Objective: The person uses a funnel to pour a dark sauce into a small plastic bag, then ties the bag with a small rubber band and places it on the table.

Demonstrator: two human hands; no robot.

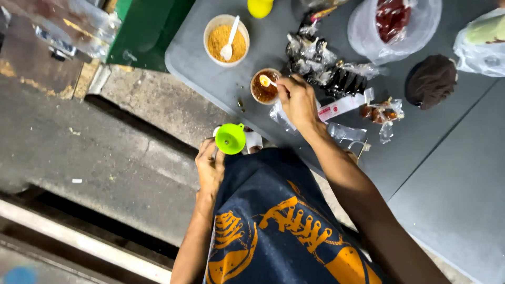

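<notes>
Desk (421, 158), grey, carries everything: a clear bag of red stuff (392, 21), a dark brown lump (432, 81), a tub of orange powder (226, 39) (white spoon in it), and a small cup of brown sauce (264, 87). Right hand (299, 102) pinches a small spoon (265, 80) over that cup. Left hand (210, 165) grips a green funnel (230, 138) at the desk's edge.
</notes>
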